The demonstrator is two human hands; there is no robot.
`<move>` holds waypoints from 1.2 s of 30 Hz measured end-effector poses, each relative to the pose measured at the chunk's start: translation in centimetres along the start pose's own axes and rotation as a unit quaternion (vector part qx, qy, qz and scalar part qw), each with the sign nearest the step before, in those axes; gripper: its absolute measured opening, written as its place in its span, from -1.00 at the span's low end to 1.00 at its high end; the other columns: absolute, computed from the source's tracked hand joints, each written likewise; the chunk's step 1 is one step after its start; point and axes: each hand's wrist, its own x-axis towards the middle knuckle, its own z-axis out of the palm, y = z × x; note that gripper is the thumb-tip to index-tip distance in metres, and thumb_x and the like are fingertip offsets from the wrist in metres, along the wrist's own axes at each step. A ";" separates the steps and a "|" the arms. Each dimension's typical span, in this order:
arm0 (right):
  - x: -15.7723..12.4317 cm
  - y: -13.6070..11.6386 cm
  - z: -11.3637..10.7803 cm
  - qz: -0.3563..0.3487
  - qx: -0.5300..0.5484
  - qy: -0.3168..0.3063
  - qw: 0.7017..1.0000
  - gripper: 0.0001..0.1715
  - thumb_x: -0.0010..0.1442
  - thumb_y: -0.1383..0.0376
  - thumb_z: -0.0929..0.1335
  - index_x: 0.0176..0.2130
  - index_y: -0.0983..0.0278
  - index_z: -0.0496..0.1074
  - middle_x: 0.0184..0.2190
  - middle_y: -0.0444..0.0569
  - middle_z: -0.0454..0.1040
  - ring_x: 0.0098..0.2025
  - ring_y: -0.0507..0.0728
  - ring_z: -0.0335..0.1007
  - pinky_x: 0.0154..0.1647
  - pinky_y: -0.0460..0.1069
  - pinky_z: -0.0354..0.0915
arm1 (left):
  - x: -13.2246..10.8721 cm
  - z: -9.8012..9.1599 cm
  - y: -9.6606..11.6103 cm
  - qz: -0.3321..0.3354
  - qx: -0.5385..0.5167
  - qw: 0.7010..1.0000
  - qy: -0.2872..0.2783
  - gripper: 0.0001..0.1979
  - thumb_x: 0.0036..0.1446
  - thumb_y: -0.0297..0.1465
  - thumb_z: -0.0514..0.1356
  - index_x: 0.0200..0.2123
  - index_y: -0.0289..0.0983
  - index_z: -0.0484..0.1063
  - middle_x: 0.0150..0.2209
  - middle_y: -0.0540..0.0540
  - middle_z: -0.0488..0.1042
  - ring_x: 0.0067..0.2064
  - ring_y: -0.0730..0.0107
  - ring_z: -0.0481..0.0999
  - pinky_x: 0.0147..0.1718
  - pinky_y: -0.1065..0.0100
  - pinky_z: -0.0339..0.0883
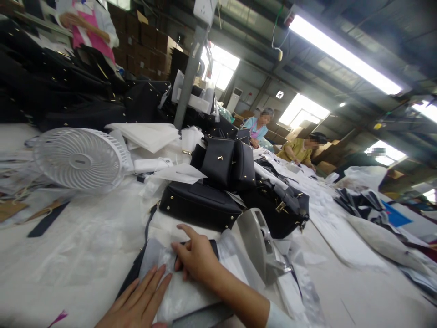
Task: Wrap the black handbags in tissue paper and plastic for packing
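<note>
A sheet of clear plastic wrap [180, 296] covers a grey-and-black flat item, probably a bag, on the table just before me. My left hand [139, 298] lies flat on its left side with the fingers stretched out. Over the upper middle of the wrap, my right hand [198, 257] has its index finger extended and the other fingers partly bent. A black part [214, 248] shows behind that hand; I cannot make out any grip on it. Just beyond lies a black handbag [201, 205] on its side, its gold studs showing. To the right stands a grey tape dispenser [254, 246].
A white fan [80, 159] stands at left. More black handbags [220, 159] are piled behind, with a large black heap [85, 105] at back left and a metal post [189, 77]. White sheets [344, 232] lie at right. Several people work farther back.
</note>
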 end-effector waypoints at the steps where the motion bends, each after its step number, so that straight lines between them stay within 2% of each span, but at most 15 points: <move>1: -0.4 0.0 -0.1 -0.012 0.016 0.023 1.000 -0.42 0.35 0.21 0.30 0.31 0.17 0.24 -0.55 -0.23 0.48 -0.76 -0.04 0.24 -0.75 -0.21 0.16 | 0.2 -0.3 -0.1 0.001 0.004 1.000 -0.001 -0.53 0.32 -0.02 0.14 0.08 -0.19 0.54 0.11 -0.09 0.60 0.05 0.23 0.62 -0.07 0.33 0.48; 4: -2.1 0.2 -0.6 -0.096 -0.015 0.065 0.993 -0.63 0.37 0.22 0.29 0.11 0.24 0.43 -0.44 -0.14 0.55 -0.65 -0.03 0.36 -0.62 -0.17 0.30 | 0.8 -1.0 -0.1 0.007 0.007 1.000 -0.004 -0.48 0.34 0.00 0.09 0.06 -0.25 0.56 0.09 -0.16 0.61 0.01 0.18 0.65 -0.15 0.29 0.54; 6: -3.7 0.5 -0.9 -0.176 -0.092 0.061 0.978 -0.72 0.36 0.28 0.31 0.01 0.24 0.53 -0.30 -0.05 0.61 -0.42 0.04 0.53 -0.30 -0.11 0.44 | 1.4 -1.5 0.0 0.003 0.005 1.000 0.000 -0.44 0.35 0.01 0.06 0.03 -0.30 0.58 0.06 -0.20 0.62 -0.02 0.16 0.66 -0.18 0.28 0.55; 9: -5.8 1.4 -0.9 -0.262 -0.223 0.032 0.938 -0.67 0.35 0.30 0.36 0.09 0.18 0.52 0.04 0.03 0.57 0.03 0.19 0.51 0.12 0.02 0.37 | 2.2 -2.1 0.1 -0.008 0.006 1.000 -0.001 -0.44 0.37 0.00 0.02 -0.02 -0.31 0.61 0.03 -0.20 0.64 -0.05 0.15 0.67 -0.20 0.27 0.55; 11: -6.4 2.0 -0.7 -0.284 -0.288 0.020 0.914 -0.55 0.33 0.26 0.39 0.19 0.16 0.45 0.17 0.05 0.49 0.15 0.27 0.42 0.22 0.12 0.31 | 2.5 -2.2 0.1 -0.007 0.009 1.000 0.002 -0.44 0.40 -0.02 -0.01 -0.05 -0.30 0.63 0.01 -0.19 0.65 -0.06 0.15 0.67 -0.19 0.26 0.54; 13: -6.1 2.1 -0.4 -0.277 -0.307 0.038 0.910 -0.50 0.33 0.27 0.39 0.23 0.17 0.40 0.21 0.06 0.46 0.19 0.29 0.38 0.26 0.16 0.28 | 2.4 -1.9 0.2 -0.004 0.009 1.000 0.003 -0.44 0.40 -0.03 -0.02 -0.04 -0.30 0.63 0.02 -0.19 0.64 -0.04 0.16 0.66 -0.17 0.26 0.53; 16: -4.3 1.3 -0.4 -0.222 -0.276 0.084 0.931 -0.43 0.32 0.34 0.38 0.28 0.26 0.33 0.22 0.11 0.42 0.19 0.24 0.39 0.22 0.08 0.31 | 1.6 -1.1 0.3 -0.013 0.001 1.000 -0.008 -0.46 0.37 -0.02 0.05 0.04 -0.30 0.58 0.10 -0.20 0.59 0.03 0.13 0.63 -0.12 0.24 0.50; 19: -2.2 -0.2 -0.6 -0.169 -0.308 0.070 0.933 -0.40 0.23 0.19 0.49 0.21 0.27 0.42 0.13 0.14 0.48 0.09 0.28 0.47 0.08 0.08 0.38 | 0.9 -0.6 0.4 -0.029 -0.012 0.999 -0.010 -0.47 0.34 -0.02 0.10 0.12 -0.27 0.53 0.14 -0.18 0.57 0.07 0.13 0.61 -0.08 0.24 0.49; 21: -1.2 -0.8 -0.8 -0.147 -0.324 0.055 0.933 -0.53 0.14 0.14 0.55 0.02 0.22 0.56 -0.02 0.05 0.55 -0.04 0.25 0.52 -0.05 0.04 0.39 | 0.8 -0.8 0.4 -0.032 -0.016 0.999 -0.010 -0.48 0.34 -0.03 0.11 0.13 -0.27 0.51 0.14 -0.17 0.57 0.07 0.16 0.61 -0.09 0.26 0.50; 23: -0.9 -1.0 -0.8 -0.138 -0.312 0.059 0.938 -0.75 0.10 0.21 0.57 -0.20 0.20 0.61 -0.15 -0.05 0.58 -0.17 0.16 0.53 -0.18 -0.04 0.35 | 1.0 -1.3 0.4 -0.026 -0.014 1.000 -0.007 -0.47 0.37 -0.03 0.07 0.16 -0.28 0.48 0.14 -0.17 0.57 0.07 0.18 0.62 -0.10 0.28 0.52; 26: -1.2 -0.6 -0.5 -0.153 -0.282 0.086 0.943 -0.89 0.12 0.35 0.55 -0.32 0.22 0.58 -0.25 -0.11 0.59 -0.19 0.10 0.51 -0.18 -0.09 0.29 | 1.4 -2.1 0.2 -0.033 -0.017 0.999 -0.013 -0.39 0.41 -0.01 -0.02 0.32 -0.27 0.30 0.21 -0.20 0.50 0.08 0.21 0.62 -0.11 0.32 0.54; 29: -1.8 0.4 0.0 -0.197 -0.242 0.118 0.943 -0.93 0.22 0.39 0.48 -0.26 0.23 0.54 -0.26 -0.10 0.61 -0.16 0.10 0.51 -0.12 -0.09 0.28 | 1.5 -2.5 0.1 -0.081 -0.044 0.996 -0.021 -0.31 0.42 0.00 -0.07 0.43 -0.29 0.08 0.29 -0.25 0.39 0.05 0.25 0.63 -0.11 0.41 0.55; 31: -2.1 1.1 0.4 -0.222 -0.226 0.131 0.940 -0.93 0.29 0.40 0.42 -0.24 0.23 0.51 -0.28 -0.09 0.61 -0.19 0.11 0.52 -0.14 -0.09 0.27 | 1.3 -2.5 -0.1 -0.101 -0.070 0.992 -0.011 -0.26 0.40 0.01 -0.04 0.46 -0.31 -0.02 0.24 -0.20 0.46 0.02 0.29 0.65 -0.10 0.44 0.55; 33: -2.3 1.7 0.6 -0.230 -0.221 0.141 0.937 -0.92 0.33 0.39 0.37 -0.24 0.23 0.47 -0.31 -0.09 0.59 -0.23 0.11 0.52 -0.18 -0.08 0.27 | 0.9 -2.4 -0.1 -0.107 -0.090 0.990 -0.005 -0.22 0.38 0.02 0.00 0.47 -0.32 -0.07 0.18 -0.13 0.53 0.02 0.31 0.65 -0.08 0.45 0.54; 36: -2.2 1.8 0.7 -0.216 -0.212 0.140 0.943 -0.92 0.36 0.38 0.33 -0.22 0.23 0.42 -0.34 -0.09 0.56 -0.28 0.10 0.51 -0.22 -0.09 0.27 | 0.4 -2.7 -0.1 -0.127 -0.105 0.986 -0.016 -0.21 0.36 0.05 0.03 0.45 -0.30 -0.02 0.16 -0.10 0.55 0.01 0.33 0.66 -0.09 0.45 0.55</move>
